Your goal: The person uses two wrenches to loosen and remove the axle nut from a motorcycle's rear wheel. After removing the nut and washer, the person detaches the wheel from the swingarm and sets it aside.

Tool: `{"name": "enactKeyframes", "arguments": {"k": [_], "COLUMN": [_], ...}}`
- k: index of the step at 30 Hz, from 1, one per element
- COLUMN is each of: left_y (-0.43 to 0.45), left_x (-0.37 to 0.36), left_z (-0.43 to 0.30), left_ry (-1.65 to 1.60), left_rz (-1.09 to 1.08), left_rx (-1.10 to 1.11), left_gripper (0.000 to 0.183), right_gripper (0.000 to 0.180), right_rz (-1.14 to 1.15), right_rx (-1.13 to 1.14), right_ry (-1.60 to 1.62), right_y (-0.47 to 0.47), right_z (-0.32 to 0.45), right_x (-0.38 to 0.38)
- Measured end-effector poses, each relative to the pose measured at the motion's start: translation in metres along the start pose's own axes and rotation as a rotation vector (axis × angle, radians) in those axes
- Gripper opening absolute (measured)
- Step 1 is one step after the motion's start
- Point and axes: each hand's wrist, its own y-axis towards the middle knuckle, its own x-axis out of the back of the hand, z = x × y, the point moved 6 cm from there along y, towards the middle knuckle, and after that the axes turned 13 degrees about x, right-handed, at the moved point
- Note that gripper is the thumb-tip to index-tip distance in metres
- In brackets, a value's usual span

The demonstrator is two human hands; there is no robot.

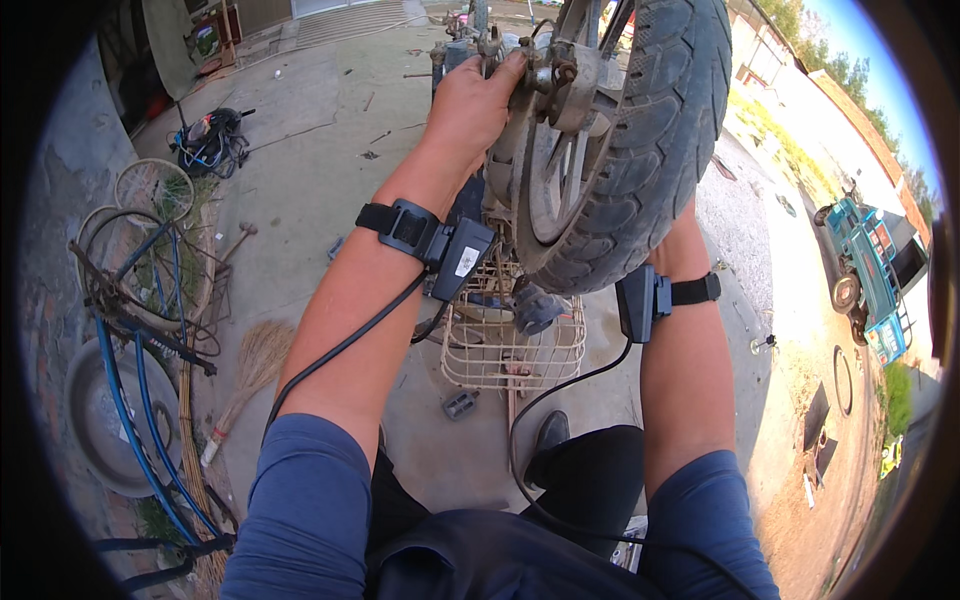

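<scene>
A wheel with a black treaded tyre (660, 142) and a grey spoked rim (559, 199) stands up in front of me on a raised vehicle. Beside its hub (581, 94), my left hand (476, 97) grips a worn metal axle fitting (534, 71) with thumb and fingers. Behind the tyre's right side my right hand is hidden; only the wrist (679, 240) shows. Below the wheel is a cream wire basket (457, 364). A dark grey part (536, 309) hangs over the basket's rim.
A loose pedal (460, 405) lies near my shoe (553, 429). To the left are a straw broom (259, 352), a grey basin (94, 420), a blue bicycle frame (112, 375) and bare wheel rims (156, 187). A teal three-wheeled cargo vehicle (874, 262) stands at right. Cables run from both wrist devices.
</scene>
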Motion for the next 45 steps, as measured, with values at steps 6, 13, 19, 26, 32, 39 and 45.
{"name": "enactKeyframes", "arguments": {"k": [6,13,19,26,32,39,45], "left_y": [-0.005,0.002,-0.005,0.000,-0.002,0.000,-0.003], "left_x": [0.001,-0.001,0.000,-0.003,0.001,-0.002,0.000], "left_z": [0.000,0.000,-0.001,0.000,0.002,0.001,0.002], "left_ry": [-0.083,-0.060,-0.059,-0.134,-0.109,-0.144,-0.141], "left_rz": [0.072,0.049,0.071,0.085,0.052,0.094,0.060], "left_rx": [-0.047,0.011,0.016,0.055,0.051,0.044,0.039], "left_gripper": [0.024,0.023,0.023,0.023,0.022,0.021,0.021], "right_gripper": [0.026,0.027,0.028,0.026,0.026,0.026,0.028], "right_rz": [-0.014,0.007,-0.023,-0.028,-0.024,-0.034,-0.032], "right_rx": [-0.015,-0.021,-0.036,-0.033,-0.033,-0.045,-0.050], "right_ry": [-0.020,-0.028,-0.016,-0.037,-0.024,0.050,0.010], "right_y": [-0.003,-0.006,-0.003,-0.002,-0.002,-0.016,-0.014], "right_z": [0.004,0.009,0.004,0.003,0.002,0.014,0.012], "right_x": [-0.005,-0.008,-0.004,-0.001,-0.002,-0.010,-0.014]}}
